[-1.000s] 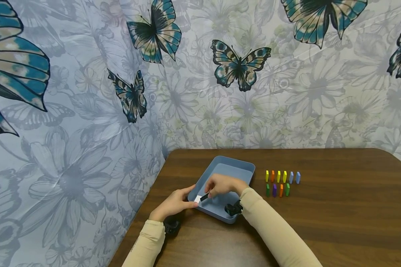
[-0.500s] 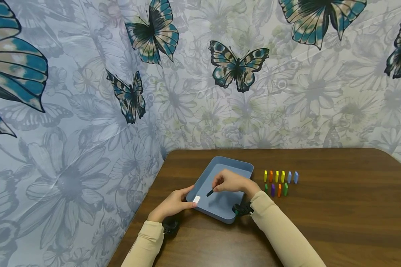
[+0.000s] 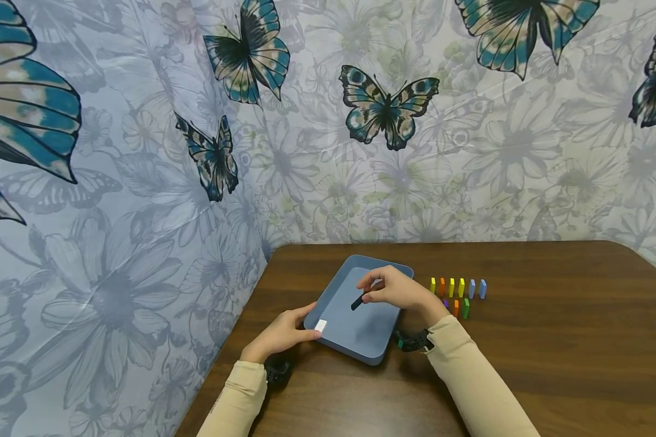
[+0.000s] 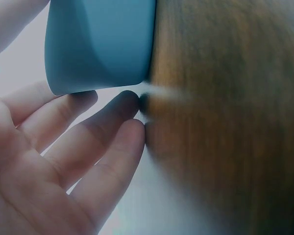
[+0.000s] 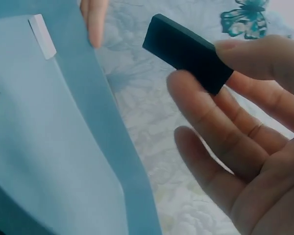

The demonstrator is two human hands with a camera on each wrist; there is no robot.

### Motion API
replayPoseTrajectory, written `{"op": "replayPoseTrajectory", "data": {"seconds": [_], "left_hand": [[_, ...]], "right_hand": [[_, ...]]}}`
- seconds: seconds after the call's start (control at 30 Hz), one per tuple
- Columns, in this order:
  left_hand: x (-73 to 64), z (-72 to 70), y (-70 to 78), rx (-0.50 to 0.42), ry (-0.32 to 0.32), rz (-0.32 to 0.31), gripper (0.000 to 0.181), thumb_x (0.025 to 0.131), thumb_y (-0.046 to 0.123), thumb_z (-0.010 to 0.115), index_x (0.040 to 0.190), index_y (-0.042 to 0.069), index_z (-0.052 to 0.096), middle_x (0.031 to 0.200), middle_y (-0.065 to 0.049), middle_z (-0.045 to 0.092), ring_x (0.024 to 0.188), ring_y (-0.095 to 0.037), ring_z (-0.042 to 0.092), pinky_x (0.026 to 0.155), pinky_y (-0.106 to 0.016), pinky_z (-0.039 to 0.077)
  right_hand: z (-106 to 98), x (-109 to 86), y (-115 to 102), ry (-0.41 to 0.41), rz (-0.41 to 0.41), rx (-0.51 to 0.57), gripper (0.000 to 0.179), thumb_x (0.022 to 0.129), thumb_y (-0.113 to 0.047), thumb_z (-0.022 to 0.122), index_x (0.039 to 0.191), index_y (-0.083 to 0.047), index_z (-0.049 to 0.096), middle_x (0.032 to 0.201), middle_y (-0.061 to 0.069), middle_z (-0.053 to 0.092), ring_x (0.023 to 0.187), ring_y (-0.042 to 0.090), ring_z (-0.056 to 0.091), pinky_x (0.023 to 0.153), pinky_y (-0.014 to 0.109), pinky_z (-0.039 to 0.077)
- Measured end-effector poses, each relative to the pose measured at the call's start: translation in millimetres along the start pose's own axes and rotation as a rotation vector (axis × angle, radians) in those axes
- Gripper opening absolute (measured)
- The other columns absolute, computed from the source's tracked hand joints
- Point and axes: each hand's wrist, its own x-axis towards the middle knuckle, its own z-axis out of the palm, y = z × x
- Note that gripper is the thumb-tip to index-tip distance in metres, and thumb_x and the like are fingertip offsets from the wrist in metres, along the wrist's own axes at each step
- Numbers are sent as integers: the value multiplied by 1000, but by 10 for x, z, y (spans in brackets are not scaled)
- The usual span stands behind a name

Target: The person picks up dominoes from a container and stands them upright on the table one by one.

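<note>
My left hand (image 3: 283, 331) grips the near-left corner of a blue tray (image 3: 355, 337), thumb on the near side and fingers along the left. In the left wrist view, the fingers (image 4: 83, 132) touch the tray wall (image 4: 103, 44). A black domino (image 3: 357, 302) is pinched between the thumb and fingers of my right hand (image 3: 399, 289), above the tray's middle. The right wrist view shows the black domino (image 5: 183, 51) tilted, clear of the tray rim (image 5: 100, 107). Inside the tray, at the corner by my left thumb, is a white domino (image 3: 321, 326).
Right of the tray, several coloured dominoes stand upright in two rows on the brown table (image 3: 552, 340). The back row holds a yellow domino (image 3: 452, 287) and a light blue domino (image 3: 483, 289); the front row includes a green domino (image 3: 466, 308). My right forearm partly hides the front row.
My right hand has moved away from the white domino, back and to the right, carrying the black domino. My left hand keeps its grip on the tray corner.
</note>
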Motion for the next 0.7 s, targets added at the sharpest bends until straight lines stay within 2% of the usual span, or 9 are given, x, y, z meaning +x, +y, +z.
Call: {"op": "replayPoseTrajectory", "data": {"seconds": [0.07, 0.2, 0.33, 0.47, 0.57, 0.7], "left_hand": [[-14, -8, -5, 2, 0, -2, 82, 91, 34, 75, 155, 3, 34, 158, -17, 39, 144, -32, 39, 113, -52, 38], [-38, -17, -23, 8, -1, 3, 83, 90, 37, 75, 156, 4, 35, 159, -16, 38, 146, -33, 36, 114, -53, 37], [-50, -4, -19, 19, 4, 4, 83, 91, 38, 74, 156, 4, 35, 158, -16, 38, 145, -33, 37, 113, -53, 37], [-52, 10, -14, 26, 4, 10, 83, 91, 37, 74, 155, 3, 35, 158, -18, 39, 144, -34, 39, 112, -53, 39], [-60, 19, -8, 22, 3, 4, 83, 91, 37, 74, 156, 4, 34, 158, -17, 39, 144, -33, 39, 113, -52, 38], [-78, 30, -7, 25, 14, -3, 83, 90, 37, 75, 156, 6, 35, 159, -15, 38, 146, -32, 36, 114, -53, 37]], "right_hand": [[-16, -45, -16, 15, -2, 51, 18, 94, -6, 69, 109, 1, 65, 105, 14, 62, 95, 29, 71, 84, 31, 56], [-51, -134, -35, 43, -10, 89, 16, 92, -5, 71, 98, 2, 58, 101, 12, 59, 95, 32, 72, 82, 28, 55], [-122, -223, -24, 58, -6, 59, 15, 92, -8, 72, 92, 1, 60, 101, 13, 63, 92, 21, 72, 79, 26, 54], [-206, -332, 2, 76, 1, 0, 14, 92, -11, 73, 89, -1, 64, 98, 12, 66, 74, 12, 62, 63, 24, 44], [-274, -425, 31, 92, 12, -24, 12, 92, -12, 73, 89, -2, 66, 96, 9, 66, 65, 9, 54, 57, 25, 39], [-375, -555, 66, 106, 21, -19, 13, 92, -12, 72, 93, -1, 66, 97, 11, 68, 76, 9, 64, 68, 26, 51]]}}
